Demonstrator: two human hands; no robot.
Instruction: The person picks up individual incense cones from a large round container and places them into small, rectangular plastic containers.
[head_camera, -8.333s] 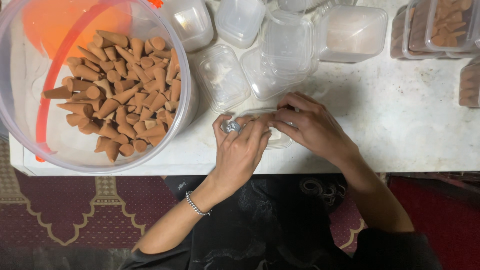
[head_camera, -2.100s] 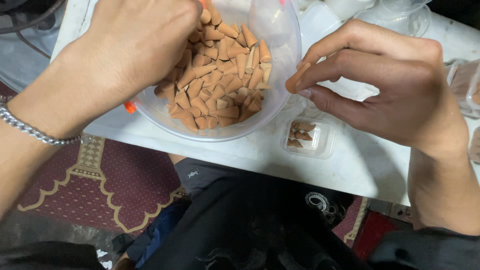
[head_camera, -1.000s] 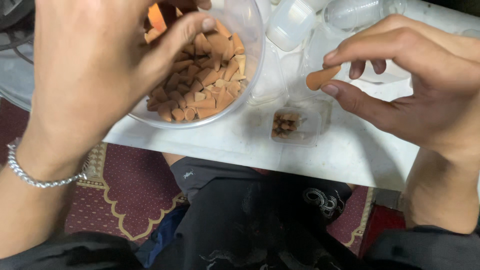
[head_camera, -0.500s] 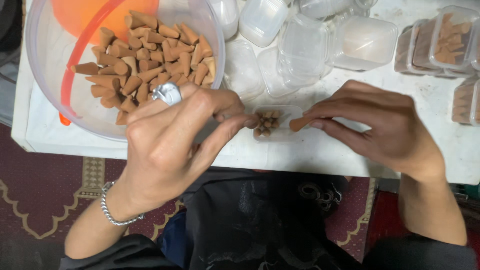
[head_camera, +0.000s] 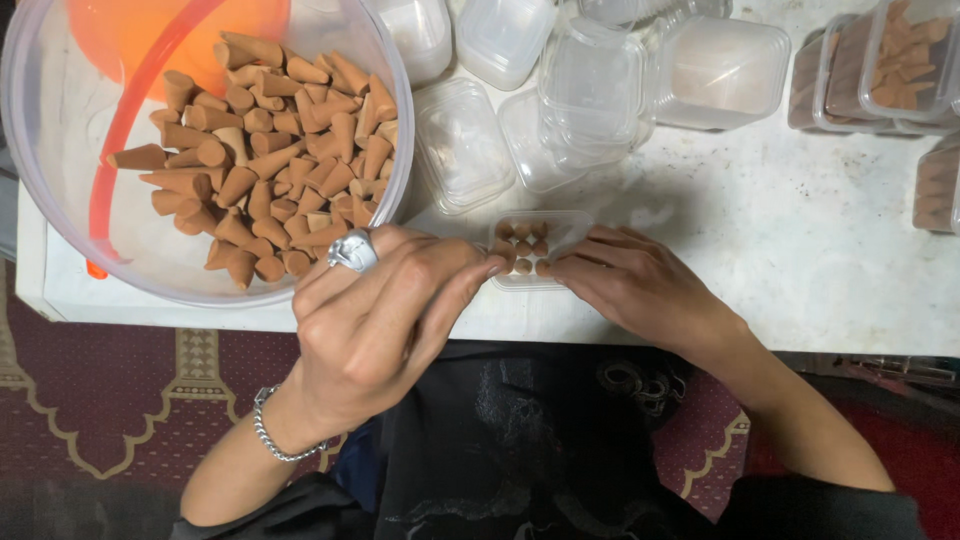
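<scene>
Surface: a white table (head_camera: 800, 250) above a dark red patterned rug (head_camera: 120, 420); the person sits at its near edge.
Far left: a big clear bowl (head_camera: 50, 180), part full of brown cones (head_camera: 270, 160), with an orange scoop (head_camera: 150, 40) inside.
Left hand (head_camera: 370, 320): fingers drawn together, tips touching the left end of a small clear tray (head_camera: 570, 228); I cannot tell whether it pinches a cone.
Tray: between both hands, close to the table's near edge, long axis left to right, holding a few upright cones.
Right hand (head_camera: 640, 285): fingers together on the tray's right near corner; about as near as the left.
Beyond: empty clear boxes (head_camera: 590, 80) crowd the far side.
Right: bare tabletop, then filled boxes (head_camera: 900, 60) at the far corner.
</scene>
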